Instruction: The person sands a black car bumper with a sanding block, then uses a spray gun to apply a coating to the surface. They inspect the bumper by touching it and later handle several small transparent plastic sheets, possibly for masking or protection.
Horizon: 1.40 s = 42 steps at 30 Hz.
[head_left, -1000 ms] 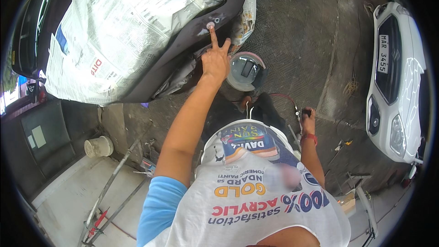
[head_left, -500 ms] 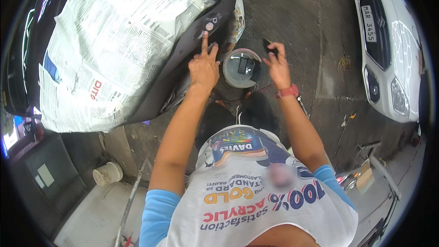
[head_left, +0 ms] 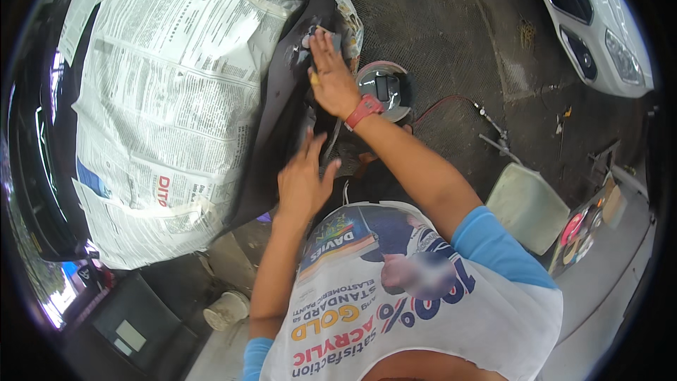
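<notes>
My right hand (head_left: 333,76), with a red watch on the wrist, lies flat with outstretched fingers on the edge of a dark grey car panel (head_left: 278,81). It presses a small dark sheet, apparently sandpaper (head_left: 336,41), against the panel; most of the sheet is hidden under the fingers. Beside the fingertips is a wet, pale patch (head_left: 306,41). My left hand (head_left: 303,180) is empty, fingers apart, close to the panel's lower side. A round tub of water (head_left: 384,67) stands on the floor beyond my right wrist, a dark rectangular shape showing in it.
Taped newspaper (head_left: 176,92) covers much of the car on the left. A white car (head_left: 613,35) stands at the far right. A thin red hose (head_left: 448,101) runs over the dark floor. A pale container (head_left: 527,208) sits at right, a whitish bucket (head_left: 227,310) at lower left.
My right hand has moved left from beside the tub onto the panel with the dark sheet. My left hand has left the pale spot and drawn back toward me. The view has shifted.
</notes>
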Available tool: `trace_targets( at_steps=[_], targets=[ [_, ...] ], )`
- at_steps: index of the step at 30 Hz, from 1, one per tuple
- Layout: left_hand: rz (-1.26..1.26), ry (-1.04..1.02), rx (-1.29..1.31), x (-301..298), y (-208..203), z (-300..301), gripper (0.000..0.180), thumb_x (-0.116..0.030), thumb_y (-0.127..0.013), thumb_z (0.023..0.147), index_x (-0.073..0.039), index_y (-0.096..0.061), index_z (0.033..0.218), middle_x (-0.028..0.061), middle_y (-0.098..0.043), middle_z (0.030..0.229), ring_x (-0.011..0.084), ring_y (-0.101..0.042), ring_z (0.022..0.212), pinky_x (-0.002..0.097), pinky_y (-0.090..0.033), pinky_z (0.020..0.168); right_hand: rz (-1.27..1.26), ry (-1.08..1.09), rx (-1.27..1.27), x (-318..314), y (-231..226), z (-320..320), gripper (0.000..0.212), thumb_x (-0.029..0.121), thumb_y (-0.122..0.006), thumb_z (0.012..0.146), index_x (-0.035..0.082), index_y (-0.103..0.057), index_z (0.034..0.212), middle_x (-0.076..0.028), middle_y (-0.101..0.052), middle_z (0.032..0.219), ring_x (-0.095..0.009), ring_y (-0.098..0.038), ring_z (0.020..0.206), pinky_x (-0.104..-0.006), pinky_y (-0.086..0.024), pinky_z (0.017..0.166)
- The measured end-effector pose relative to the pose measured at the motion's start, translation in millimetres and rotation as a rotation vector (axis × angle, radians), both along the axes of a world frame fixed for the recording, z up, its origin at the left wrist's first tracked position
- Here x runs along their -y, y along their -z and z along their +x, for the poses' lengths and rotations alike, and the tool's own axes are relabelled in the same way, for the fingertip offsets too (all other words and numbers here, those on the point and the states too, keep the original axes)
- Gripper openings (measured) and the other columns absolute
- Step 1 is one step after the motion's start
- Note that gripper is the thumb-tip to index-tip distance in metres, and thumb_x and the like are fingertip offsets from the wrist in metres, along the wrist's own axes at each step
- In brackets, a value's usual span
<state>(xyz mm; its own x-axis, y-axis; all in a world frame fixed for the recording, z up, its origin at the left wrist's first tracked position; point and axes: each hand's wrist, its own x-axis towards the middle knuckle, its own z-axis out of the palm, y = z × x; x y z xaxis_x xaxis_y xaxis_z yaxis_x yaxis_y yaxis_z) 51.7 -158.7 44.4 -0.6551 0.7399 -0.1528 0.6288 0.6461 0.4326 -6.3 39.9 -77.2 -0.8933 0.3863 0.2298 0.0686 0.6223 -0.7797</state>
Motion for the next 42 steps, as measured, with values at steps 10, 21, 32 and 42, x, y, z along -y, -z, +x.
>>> trace_targets(
  at_steps=[10,21,32,42],
  targets=[
    [-0.163,-0.613,0.651,117.1,-15.3,48.2,0.047,-0.033,-0.069,0.108,-0.008,-0.064,0.146,0.0096,-0.077,0.117,0.0174,-0.072,0.098,0.0348,-0.055,0.090,0.002,0.107,0.025,21.7,-7.8,-12.3,0.087,0.017,-0.064,0.098,-0.011,-0.017,0.167,-0.032,-0.018,0.176,-0.046,-0.015,0.165,-0.0604,-0.021,0.132],
    [-0.211,-0.466,0.610,93.4,-18.8,36.9,0.049,-0.035,-0.069,0.105,-0.015,-0.062,0.149,0.0182,-0.076,0.117,0.0248,-0.074,0.095,0.0376,-0.056,0.085,0.015,0.104,0.040,46.3,-28.3,-12.9,0.085,0.018,-0.064,0.097,-0.012,-0.023,0.165,-0.032,-0.022,0.175,-0.045,-0.020,0.165,-0.0601,-0.022,0.132],
    [-0.190,-0.402,0.585,86.8,-12.4,38.6,0.048,-0.031,-0.068,0.107,-0.008,-0.061,0.149,0.0207,-0.076,0.120,0.0278,-0.076,0.103,0.0388,-0.058,0.087,0.084,0.060,0.050,49.9,-35.7,-14.2,0.081,0.024,-0.061,0.098,-0.015,-0.030,0.162,-0.033,-0.030,0.172,-0.046,-0.025,0.163,-0.0597,-0.020,0.132],
    [-0.263,-0.352,0.576,71.6,-1.7,47.6,0.048,-0.033,-0.068,0.106,-0.011,-0.061,0.149,0.0203,-0.077,0.118,0.0306,-0.076,0.104,0.0401,-0.058,0.086,0.065,-0.022,-0.003,38.9,-32.5,0.9,0.079,0.024,-0.062,0.100,-0.014,-0.031,0.162,-0.032,-0.028,0.173,-0.044,-0.023,0.164,-0.0581,-0.022,0.132]
  ],
)
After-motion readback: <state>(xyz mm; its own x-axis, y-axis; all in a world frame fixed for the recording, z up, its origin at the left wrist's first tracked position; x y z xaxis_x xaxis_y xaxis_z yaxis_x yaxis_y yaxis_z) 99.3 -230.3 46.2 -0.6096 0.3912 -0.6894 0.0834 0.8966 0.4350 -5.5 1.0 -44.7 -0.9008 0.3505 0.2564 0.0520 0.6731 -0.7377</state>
